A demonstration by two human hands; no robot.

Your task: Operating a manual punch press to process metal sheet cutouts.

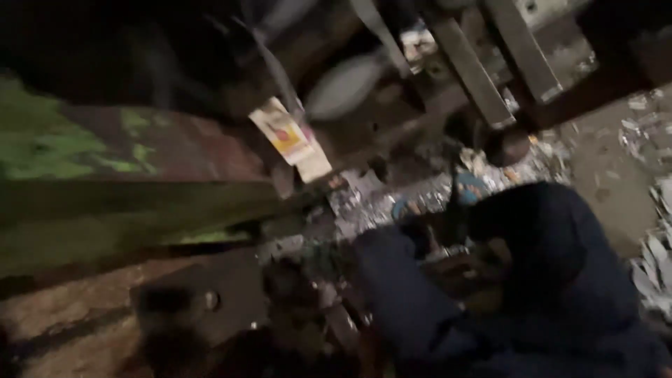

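Dark, motion-blurred frame; little is readable.

Near, 5 o'clock: dark blue cloth [560,280] fills the corner, probably sleeves or knees, can't tell which. A second blue fold [402,287] at 6 o'clock runs with its long axis from 11 to 5.

Between the two folds: brownish blur, likely a hand [465,269], low and tucked in close to the body. Can't tell left from right, nor pick out a second hand. Grip unreadable: can't tell if spread, closed or holding anything.

Nearest thing: scrap [378,206], shiny metal chips heaped on the floor, lying at 11 o'clock from the hand blur, close by, contact not discernible. Heap stretches roughly from 8 to 2, on toward more chips [532,164]. Small blue rounded item [470,187] just at 12 from the hand, kind unclear.

Near left, 7 o'clock: dark plate [210,294] with a bright bolt head [211,300], on a reddish floor [63,315].

Mid left, 9 o'clock: long beam [119,217], greenish sheen, nearly level.

Far, 12 o'clock: yellow-white label [290,138] hanging tilted; grey metal bars [476,70] slanting from 11 to 5 on a machine frame. More pale scraps [654,266] at 3 o'clock.
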